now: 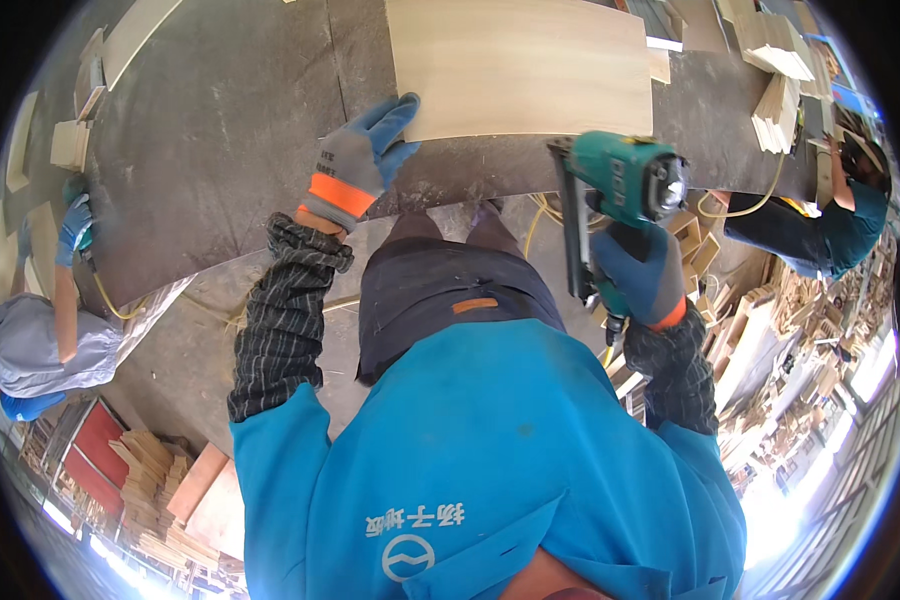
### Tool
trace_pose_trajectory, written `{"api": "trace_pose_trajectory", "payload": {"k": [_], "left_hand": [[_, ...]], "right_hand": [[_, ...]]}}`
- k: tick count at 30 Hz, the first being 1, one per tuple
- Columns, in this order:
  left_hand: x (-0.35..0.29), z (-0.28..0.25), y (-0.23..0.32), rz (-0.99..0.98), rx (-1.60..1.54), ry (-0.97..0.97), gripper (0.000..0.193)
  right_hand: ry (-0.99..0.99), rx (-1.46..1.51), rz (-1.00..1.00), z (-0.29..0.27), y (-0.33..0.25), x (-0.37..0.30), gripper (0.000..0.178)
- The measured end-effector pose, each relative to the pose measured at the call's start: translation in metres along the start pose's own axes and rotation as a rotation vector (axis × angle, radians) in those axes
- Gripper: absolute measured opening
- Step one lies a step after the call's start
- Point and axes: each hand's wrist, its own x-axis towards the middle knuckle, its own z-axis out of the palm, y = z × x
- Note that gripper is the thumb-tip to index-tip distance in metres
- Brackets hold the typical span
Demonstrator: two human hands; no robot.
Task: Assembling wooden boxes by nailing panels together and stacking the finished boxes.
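A pale wooden board [520, 70] lies flat on the dark worktable [230, 110] in front of me. My left hand [365, 155], in a grey, blue and orange glove, is at the board's near left corner. Its fingers are stretched out, the fingertips against the corner. Wrapped around the handle of a green pneumatic nail gun [625, 180] is my right hand [640, 270], gloved the same way. The gun is raised near the board's near right corner, apart from the tabletop as far as I can tell. Its trigger is hidden.
At the left, a co-worker's gloved hand [74, 228] holds another tool with a yellow hose [110, 300]. Another person [840, 225] works at the right. Stacked wood pieces [775, 115] stand on the table's right; heaped offcuts [810, 330] lie at right.
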Motion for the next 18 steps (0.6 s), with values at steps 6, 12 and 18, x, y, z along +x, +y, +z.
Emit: {"api": "trace_pose_trajectory", "payload": {"k": [6,12,18], "left_hand": [[0.000,-0.007,0.002,0.043,0.063,0.015,0.053],[0.000,-0.004,-0.004,0.030,-0.039,0.035,0.050],[0.001,-0.006,-0.003,0.047,-0.027,0.044,0.050]], "right_hand": [[-0.116,-0.055,-0.043,0.061,-0.042,0.019,0.033],[-0.178,-0.041,-0.056,0.095,-0.054,0.034,0.034],[-0.170,-0.068,-0.031,0.108,-0.058,0.038,0.034]]}}
